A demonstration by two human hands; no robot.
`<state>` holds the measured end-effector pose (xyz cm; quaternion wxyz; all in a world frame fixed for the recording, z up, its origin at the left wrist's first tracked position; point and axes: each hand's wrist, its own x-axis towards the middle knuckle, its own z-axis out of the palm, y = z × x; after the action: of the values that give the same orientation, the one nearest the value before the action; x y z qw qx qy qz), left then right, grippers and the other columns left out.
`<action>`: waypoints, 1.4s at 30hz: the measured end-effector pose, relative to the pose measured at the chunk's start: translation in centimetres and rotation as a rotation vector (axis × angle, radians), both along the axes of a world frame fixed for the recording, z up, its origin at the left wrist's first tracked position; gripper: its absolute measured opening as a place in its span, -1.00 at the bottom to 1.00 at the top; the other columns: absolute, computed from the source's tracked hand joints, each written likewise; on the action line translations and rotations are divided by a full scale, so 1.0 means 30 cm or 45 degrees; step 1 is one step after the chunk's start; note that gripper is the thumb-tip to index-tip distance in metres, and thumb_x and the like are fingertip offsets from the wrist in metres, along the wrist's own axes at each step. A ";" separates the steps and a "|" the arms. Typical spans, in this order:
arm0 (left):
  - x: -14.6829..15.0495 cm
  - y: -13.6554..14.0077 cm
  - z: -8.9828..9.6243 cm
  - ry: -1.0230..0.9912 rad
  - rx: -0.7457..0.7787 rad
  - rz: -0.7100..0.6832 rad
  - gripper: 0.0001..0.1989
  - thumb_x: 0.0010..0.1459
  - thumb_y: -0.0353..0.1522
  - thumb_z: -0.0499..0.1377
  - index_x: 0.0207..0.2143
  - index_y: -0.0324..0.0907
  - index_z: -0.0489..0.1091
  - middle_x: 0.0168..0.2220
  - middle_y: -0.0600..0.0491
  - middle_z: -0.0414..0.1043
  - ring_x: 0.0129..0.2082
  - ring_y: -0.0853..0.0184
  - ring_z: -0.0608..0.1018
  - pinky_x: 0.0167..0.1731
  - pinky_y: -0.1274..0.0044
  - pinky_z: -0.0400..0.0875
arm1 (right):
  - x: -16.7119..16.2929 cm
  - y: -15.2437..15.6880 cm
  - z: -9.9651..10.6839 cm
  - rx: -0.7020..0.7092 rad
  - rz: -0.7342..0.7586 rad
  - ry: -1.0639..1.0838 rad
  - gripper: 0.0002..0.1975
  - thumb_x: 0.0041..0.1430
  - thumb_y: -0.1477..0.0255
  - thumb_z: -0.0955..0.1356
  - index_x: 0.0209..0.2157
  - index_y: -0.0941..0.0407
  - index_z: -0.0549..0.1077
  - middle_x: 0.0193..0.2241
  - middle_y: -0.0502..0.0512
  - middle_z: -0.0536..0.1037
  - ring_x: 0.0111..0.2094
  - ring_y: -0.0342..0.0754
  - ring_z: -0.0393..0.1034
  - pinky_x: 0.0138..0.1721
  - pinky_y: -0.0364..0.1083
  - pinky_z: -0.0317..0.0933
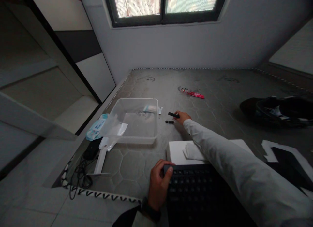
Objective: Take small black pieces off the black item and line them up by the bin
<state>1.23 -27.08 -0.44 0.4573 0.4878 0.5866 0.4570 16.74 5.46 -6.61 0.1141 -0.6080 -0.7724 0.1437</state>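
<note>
My left hand grips the upper left corner of a black keyboard, thumb on top and fingers at its edge. My right hand reaches forward, its fingers closed around a short black stick-like object, whose exact kind I cannot make out. Just below that object, three small black pieces lie in a row on the grey mat. A white box sits beyond the keyboard, with a folded white cloth or tissue on top. My right sleeve covers part of the box and keyboard.
A clear plastic bin stands left of my right hand, a blue-white packet beside it. A black cable lies near the mat's left edge. Farther back is a red packet. To the right lie a black bag and a dark flat sheet.
</note>
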 end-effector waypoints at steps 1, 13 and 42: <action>-0.001 0.000 -0.001 -0.001 0.007 -0.004 -0.75 0.20 -0.21 0.07 -0.28 -0.16 0.46 -0.30 0.05 0.47 -0.19 0.30 0.49 -0.14 0.49 0.29 | 0.010 -0.002 0.015 0.016 -0.021 0.009 -0.77 0.19 0.30 0.43 -0.11 -0.01 0.46 -0.22 0.09 0.55 -0.18 0.10 0.42 -0.28 -0.09 0.21; -0.005 0.003 -0.041 0.099 0.127 0.025 -0.69 0.20 -0.17 0.05 -0.24 -0.16 0.47 -0.29 0.08 0.50 -0.25 0.33 0.49 -0.20 0.51 0.32 | 0.183 -0.320 0.333 0.158 -0.013 0.430 -0.85 0.25 0.42 0.30 -0.26 0.11 0.50 -0.42 0.02 0.51 -0.31 -0.02 0.40 -0.28 -0.13 0.18; 0.068 -0.009 0.031 0.585 0.452 0.035 -0.81 0.15 -0.33 0.16 -0.22 -0.01 0.55 -0.18 0.03 0.46 -0.09 0.29 0.41 0.01 0.34 0.31 | -0.046 -0.891 0.306 -0.426 -0.208 2.407 -0.45 -0.15 0.13 0.54 -0.62 0.10 0.14 -0.76 -0.18 0.03 -0.72 -0.27 -0.24 -0.74 -0.23 -0.35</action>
<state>3.26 -27.35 0.49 0.2136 0.6431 0.5921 0.4362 15.37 -21.27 2.57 0.6107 -0.3013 -0.2862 0.6741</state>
